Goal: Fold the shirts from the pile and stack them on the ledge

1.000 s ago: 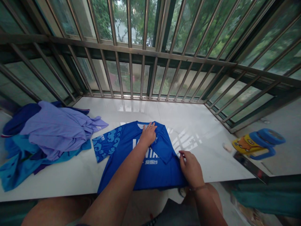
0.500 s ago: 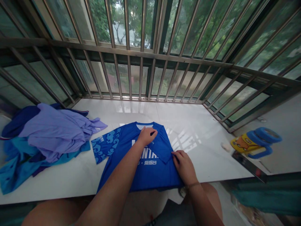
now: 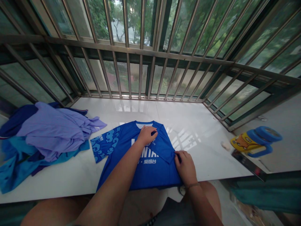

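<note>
so the blue jersey lies flat on the white counter, long axis running away from the person with its collar toward the window bars, left hand pressing loosely curled near the collar, right hand pinching the folded-in right edge

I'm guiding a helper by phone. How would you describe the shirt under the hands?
On the white ledge below the barred window, look at the middle of the near edge. The blue shirt lies flat there under the left hand and right hand. Unlike the crumpled pile of clothes to its left, it bears white lettering and a cloud-patterned sleeve.
</note>
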A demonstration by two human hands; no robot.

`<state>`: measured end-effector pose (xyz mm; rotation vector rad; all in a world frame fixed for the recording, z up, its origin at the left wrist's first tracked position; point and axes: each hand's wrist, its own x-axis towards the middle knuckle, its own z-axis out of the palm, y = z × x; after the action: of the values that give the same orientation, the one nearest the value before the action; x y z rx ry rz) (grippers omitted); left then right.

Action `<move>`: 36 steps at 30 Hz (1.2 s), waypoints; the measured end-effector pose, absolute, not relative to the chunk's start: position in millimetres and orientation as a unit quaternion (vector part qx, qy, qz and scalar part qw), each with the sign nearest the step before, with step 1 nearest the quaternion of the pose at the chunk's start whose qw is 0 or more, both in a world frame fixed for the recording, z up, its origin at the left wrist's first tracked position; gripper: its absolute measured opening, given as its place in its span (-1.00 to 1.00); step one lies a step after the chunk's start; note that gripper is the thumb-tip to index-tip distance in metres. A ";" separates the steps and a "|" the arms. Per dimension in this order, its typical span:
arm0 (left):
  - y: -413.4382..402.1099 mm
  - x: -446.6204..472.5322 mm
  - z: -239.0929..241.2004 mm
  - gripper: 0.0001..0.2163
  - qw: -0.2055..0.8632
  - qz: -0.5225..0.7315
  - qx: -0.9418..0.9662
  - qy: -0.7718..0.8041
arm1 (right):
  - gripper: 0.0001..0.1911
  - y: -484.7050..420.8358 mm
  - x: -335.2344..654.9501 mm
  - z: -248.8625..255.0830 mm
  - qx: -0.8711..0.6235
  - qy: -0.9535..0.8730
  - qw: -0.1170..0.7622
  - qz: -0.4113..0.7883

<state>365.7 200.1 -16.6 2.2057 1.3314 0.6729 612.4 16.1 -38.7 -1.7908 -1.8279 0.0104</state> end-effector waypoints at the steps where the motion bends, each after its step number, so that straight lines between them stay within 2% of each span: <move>1: 200.0 365.8 -16.4 -0.80 0.237 0.243 0.805 0.486 | -0.78 15.5 611.6 -38.0 -0.671 -0.684 0.286 0.004; 8: 197.8 366.1 -20.2 -0.79 0.228 0.250 0.810 0.479 | -0.67 1.0 608.8 -35.2 -0.670 -0.684 0.289 0.008; 13: 197.7 368.4 -16.6 -0.66 0.210 0.221 0.844 0.440 | -0.75 -4.0 611.9 -33.5 -0.654 -0.678 0.334 0.025; 18: 220.0 387.9 -3.1 -0.65 0.192 0.213 0.845 0.450 | -0.78 -2.9 611.0 -31.3 -0.641 -0.684 0.346 0.029; 26: 252.6 428.2 0.7 -0.58 0.225 0.180 0.852 0.437 | -0.81 -3.9 606.6 -25.2 -0.647 -0.677 0.349 0.032; 36: 258.8 456.5 -9.7 -0.69 0.284 0.181 0.826 0.452 | -0.73 -2.9 606.3 -29.5 -0.661 -0.667 0.343 0.025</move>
<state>456.5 258.8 -9.7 2.2101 1.2106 0.4839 606.3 -2.9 -29.5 -1.7184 -1.7335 0.0659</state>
